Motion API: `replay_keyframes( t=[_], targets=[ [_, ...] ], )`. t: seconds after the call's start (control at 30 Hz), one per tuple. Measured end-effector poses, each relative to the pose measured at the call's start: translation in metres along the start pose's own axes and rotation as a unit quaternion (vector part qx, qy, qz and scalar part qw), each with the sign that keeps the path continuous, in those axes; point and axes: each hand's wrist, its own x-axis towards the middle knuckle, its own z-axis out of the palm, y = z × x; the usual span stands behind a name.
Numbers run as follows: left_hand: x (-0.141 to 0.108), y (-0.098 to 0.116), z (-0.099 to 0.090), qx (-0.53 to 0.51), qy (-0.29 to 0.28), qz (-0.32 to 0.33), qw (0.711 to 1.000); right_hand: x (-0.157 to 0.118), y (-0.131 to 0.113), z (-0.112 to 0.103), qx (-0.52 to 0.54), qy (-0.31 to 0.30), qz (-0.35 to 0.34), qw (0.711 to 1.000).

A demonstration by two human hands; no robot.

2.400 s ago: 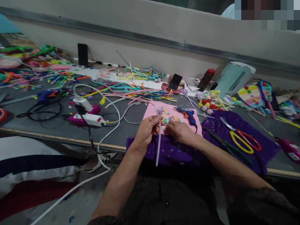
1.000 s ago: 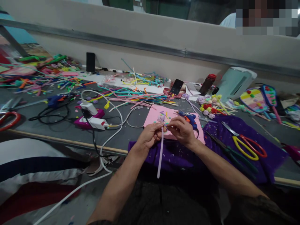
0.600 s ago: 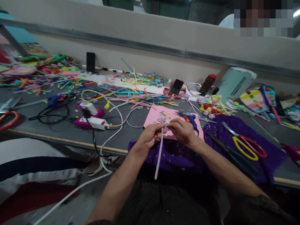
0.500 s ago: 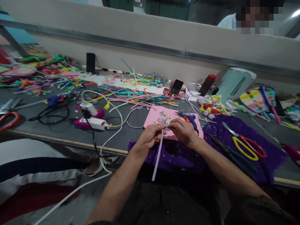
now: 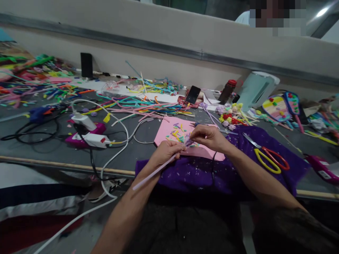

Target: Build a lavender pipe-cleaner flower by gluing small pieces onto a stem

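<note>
My left hand (image 5: 169, 151) is closed around a lavender pipe-cleaner stem (image 5: 153, 173), whose free end slants down to the left across my forearm. A small lavender pipe-cleaner flower (image 5: 188, 139) sits at the upper end, just past my left fingertips. Bent over the flower from the right, my right hand (image 5: 208, 137) pinches at its petals; the exact contact is partly hidden. Both hands are over a pink foam sheet (image 5: 162, 133) strewn with short yellow, green and purple pipe-cleaner pieces (image 5: 175, 133). Behind my right hand, a glue gun (image 5: 195, 124) is mostly covered.
Red-and-yellow-handled scissors (image 5: 267, 161) lie on purple cloth (image 5: 288, 174) to the right. A power strip (image 5: 71, 141) and white cable (image 5: 127, 141) are at left. Long pipe cleaners (image 5: 148, 106), a phone (image 5: 192, 95) and a bottle (image 5: 227, 92) are behind. A person (image 5: 242, 18) is beyond the partition.
The stem has swung from hanging nearly straight down to slanting left. My right hand has shifted over the flower and now covers most of the glue gun. The camera view has turned slightly right.
</note>
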Motion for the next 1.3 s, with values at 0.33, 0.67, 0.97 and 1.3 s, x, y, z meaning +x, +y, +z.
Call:
replay_keyframes(
  t=[0.33,0.67,0.97,1.3],
  targets=[
    [0.001,-0.002,-0.001,0.028,-0.023,0.001,0.999,0.008,-0.008,-0.007,-0.035,-0.078,-0.037,0.996],
    [0.0,0.0,0.001,0.021,-0.016,0.012,1.0,0.008,-0.006,-0.006,-0.076,-0.087,-0.051,0.992],
    [0.0,-0.002,0.0,0.012,-0.025,0.008,1.0,0.01,-0.008,-0.008,-0.102,-0.108,-0.062,0.987],
    [0.0,-0.001,0.0,0.018,-0.019,0.013,1.0,0.013,-0.008,-0.009,-0.11,-0.127,-0.074,0.983]
  ],
)
